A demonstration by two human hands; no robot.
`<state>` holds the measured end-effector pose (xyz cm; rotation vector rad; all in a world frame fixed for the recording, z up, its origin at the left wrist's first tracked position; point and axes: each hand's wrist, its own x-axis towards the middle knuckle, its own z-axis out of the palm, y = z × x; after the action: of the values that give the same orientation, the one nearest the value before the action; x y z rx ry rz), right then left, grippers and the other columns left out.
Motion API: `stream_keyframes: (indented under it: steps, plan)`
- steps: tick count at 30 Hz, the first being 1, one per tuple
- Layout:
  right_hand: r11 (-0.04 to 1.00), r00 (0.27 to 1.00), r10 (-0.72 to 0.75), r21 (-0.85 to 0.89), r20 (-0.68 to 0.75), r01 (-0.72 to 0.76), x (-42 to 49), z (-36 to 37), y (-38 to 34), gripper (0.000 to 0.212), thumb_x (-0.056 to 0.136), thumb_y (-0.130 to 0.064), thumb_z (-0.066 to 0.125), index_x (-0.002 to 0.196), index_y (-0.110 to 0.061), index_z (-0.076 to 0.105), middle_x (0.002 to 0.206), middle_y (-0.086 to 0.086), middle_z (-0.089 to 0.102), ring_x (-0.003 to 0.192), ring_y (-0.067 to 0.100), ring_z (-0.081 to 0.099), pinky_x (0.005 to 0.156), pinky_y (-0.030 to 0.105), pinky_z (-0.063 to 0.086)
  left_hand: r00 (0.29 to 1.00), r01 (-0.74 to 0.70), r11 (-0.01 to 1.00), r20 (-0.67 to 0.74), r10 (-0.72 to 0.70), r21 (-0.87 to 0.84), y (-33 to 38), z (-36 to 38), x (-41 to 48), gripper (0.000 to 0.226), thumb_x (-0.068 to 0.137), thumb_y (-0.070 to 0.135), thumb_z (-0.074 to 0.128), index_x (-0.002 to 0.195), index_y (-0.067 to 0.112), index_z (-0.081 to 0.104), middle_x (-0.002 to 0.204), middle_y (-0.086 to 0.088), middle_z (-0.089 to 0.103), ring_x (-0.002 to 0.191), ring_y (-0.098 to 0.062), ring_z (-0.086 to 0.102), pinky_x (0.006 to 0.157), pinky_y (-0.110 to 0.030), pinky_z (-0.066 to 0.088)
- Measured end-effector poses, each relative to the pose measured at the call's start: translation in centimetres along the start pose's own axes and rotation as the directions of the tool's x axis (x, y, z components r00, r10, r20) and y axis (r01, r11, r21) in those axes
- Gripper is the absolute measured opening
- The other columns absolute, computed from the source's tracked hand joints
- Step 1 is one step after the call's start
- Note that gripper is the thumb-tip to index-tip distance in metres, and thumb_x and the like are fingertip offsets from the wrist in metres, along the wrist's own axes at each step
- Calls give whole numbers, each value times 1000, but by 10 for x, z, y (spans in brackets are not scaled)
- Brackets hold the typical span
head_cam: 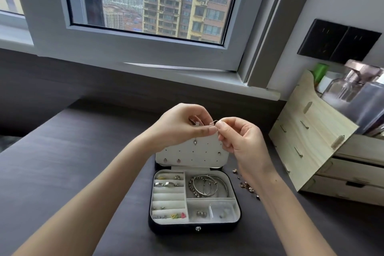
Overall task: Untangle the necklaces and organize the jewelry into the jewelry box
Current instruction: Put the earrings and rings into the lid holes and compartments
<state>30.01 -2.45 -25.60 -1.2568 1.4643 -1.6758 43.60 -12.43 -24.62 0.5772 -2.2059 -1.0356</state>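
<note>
A black jewelry box point(194, 229) stands open on the dark table, its white lid point(193, 155) upright with a few studs pinned in it. Rings fill the left slots point(168, 183), silver bangles point(208, 185) lie in the upper right compartment, and small earrings point(201, 213) in the lower right. Above the lid, my left hand point(182, 125) and my right hand point(239, 137) meet, both pinching a thin wire earring point(214, 122) between fingertips. A small pendant point(195, 142) hangs below my left hand, in front of the lid.
Loose gold and silver earrings point(247, 186) lie scattered on the table right of the box. A light wooden drawer organizer point(315, 141) holding bottles stands at the right edge. A window sill point(187, 72) runs behind the table.
</note>
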Motion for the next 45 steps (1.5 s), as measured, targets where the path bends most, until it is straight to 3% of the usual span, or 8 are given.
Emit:
stream_keyframes:
  steps: [9,15,22,32,37,40,43,45]
  plan:
    - [996,997,66,49,46,-68,3,-5,-1,10,89,-9,59,81,-8,65,57,-3,52,50,4,41,49,17,35,998,52,996,39,-49,-73,6,-4,-4,15,70,17,81,78,14,69,71,14,62,66,0,53,65,-20,43]
    - [983,993,-60,-181,-97,42,-1,-8,5,11,87,-10,63,78,-8,68,60,-3,60,57,4,53,60,20,46,994,106,990,11,-106,-88,5,-6,-2,19,77,1,70,87,18,67,83,9,65,76,-7,59,73,-28,51]
    - [887,940,-254,-442,-228,132,-11,9,37,17,86,-10,63,70,-15,64,60,-5,60,56,3,51,52,16,41,996,75,942,-72,-55,326,4,5,5,18,86,14,60,94,25,72,82,17,61,77,-2,55,66,-15,41]
    - [719,845,-490,-647,-215,252,-6,25,49,16,85,-10,61,70,-11,61,58,-3,56,54,13,50,51,30,42,995,88,946,-62,-73,312,3,4,9,15,85,15,61,92,22,72,90,6,68,82,-8,60,70,-22,47]
    - [702,916,-357,-699,-181,135,2,26,39,17,84,-14,62,68,-11,65,61,-3,61,57,15,56,56,32,44,995,88,935,-71,-67,344,2,6,11,10,83,36,67,85,26,70,84,8,67,79,-8,59,64,-23,43]
    - [784,964,-218,-616,-154,79,-1,17,23,16,85,-16,63,71,-12,70,63,-4,66,58,11,60,56,28,47,994,103,917,-79,-79,385,4,9,10,16,80,47,67,80,31,65,79,10,64,74,-4,57,60,-22,41]
    - [977,991,-19,-214,-129,-9,-9,2,7,8,83,-12,70,81,-5,66,60,3,67,51,8,57,48,23,47,998,49,928,-54,-31,370,10,14,8,17,82,50,62,86,34,63,79,13,61,66,1,55,62,-24,44]
    - [990,985,136,50,-109,-131,-9,-8,2,20,75,-20,72,82,-4,63,61,5,67,52,9,59,50,20,50,1000,-8,949,-13,13,317,16,18,9,14,88,46,57,95,35,63,83,15,62,71,0,57,68,-25,47]
